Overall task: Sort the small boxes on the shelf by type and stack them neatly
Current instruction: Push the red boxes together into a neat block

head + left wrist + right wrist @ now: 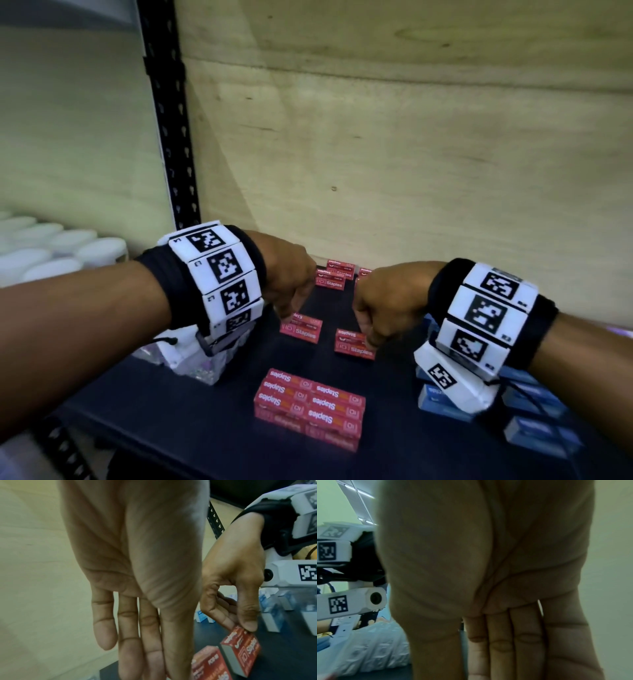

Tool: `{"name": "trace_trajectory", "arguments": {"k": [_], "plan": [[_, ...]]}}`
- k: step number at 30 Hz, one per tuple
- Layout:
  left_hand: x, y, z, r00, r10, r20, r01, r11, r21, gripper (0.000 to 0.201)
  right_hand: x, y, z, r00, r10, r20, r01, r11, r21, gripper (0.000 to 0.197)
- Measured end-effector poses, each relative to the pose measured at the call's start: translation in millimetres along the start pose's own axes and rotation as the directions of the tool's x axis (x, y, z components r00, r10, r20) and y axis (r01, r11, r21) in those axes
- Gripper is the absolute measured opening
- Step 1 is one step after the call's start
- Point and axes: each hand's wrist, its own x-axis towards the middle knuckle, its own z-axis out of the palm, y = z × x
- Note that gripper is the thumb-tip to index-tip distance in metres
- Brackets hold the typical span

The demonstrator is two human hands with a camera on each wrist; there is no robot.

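Red "Staples" box (240, 651), grey-ended, tilted.

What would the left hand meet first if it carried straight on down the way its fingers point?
Probably the loose red staples box lying flat on the dark shelf right under the left hand; its fingers point down at it, though the gap is unclear.

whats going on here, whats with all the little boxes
A person is sorting small boxes on a dark shelf. Red staples boxes are already gathered into a neat block at the front, and blue boxes lie off to the right. The right hand pinches one loose red box between thumb and fingers. The left hand, fingers straight, reaches down to another loose red box. A few more red boxes sit at the back, unsorted.
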Motion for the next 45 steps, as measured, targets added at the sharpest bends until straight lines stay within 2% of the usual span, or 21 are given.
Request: {"name": "trace_trajectory", "arguments": {"k": [10, 19, 25, 32, 38, 42, 45], "plan": [[-44.6, 1.1, 23.8, 0.999, 0.024, 0.034, -0.020, 0.993, -0.120, 0.012, -30.1, -18.5, 21.5, 0.997, -0.056, 0.056, 0.051, 0.995, 0.085, 0.011], [-63.4, 3.9, 33.1, 1.000, 0.003, 0.022, 0.001, 0.981, -0.195, 0.013, -45.6, -19.6, 33.3, 0.998, -0.058, 0.039, 0.049, 0.981, 0.190, 0.009], [-63.6, 7.2, 33.2, 1.000, -0.009, 0.028, 0.014, 0.983, -0.182, 0.018, -50.5, -20.5, 35.8, 0.998, -0.059, -0.005, 0.058, 0.969, 0.240, 0.016], [-57.3, 12.3, 33.4, 0.999, 0.026, 0.030, -0.018, 0.975, -0.223, 0.014, -47.2, -29.0, 38.7, 0.997, -0.055, -0.059, 0.068, 0.971, 0.228, 0.017], [-50.7, 16.7, 33.6, 0.996, 0.065, 0.059, -0.050, 0.975, -0.218, 0.012, -42.2, -31.9, 36.5, 0.995, -0.083, -0.051, 0.091, 0.978, 0.187, 0.022], [-48.2, 15.1, 30.6, 0.997, 0.035, 0.069, -0.019, 0.975, -0.219, 0.012, -39.7, -28.7, 35.1, 0.997, -0.068, -0.042, 0.075, 0.980, 0.183, 0.024], [-41.8, 11.7, 23.8, 1.000, -0.006, 0.021, 0.010, 0.978, -0.206, 0.016, -36.3, -20.6, 27.9, 0.997, -0.034, -0.067, 0.044, 0.986, 0.162, 0.027]]}}
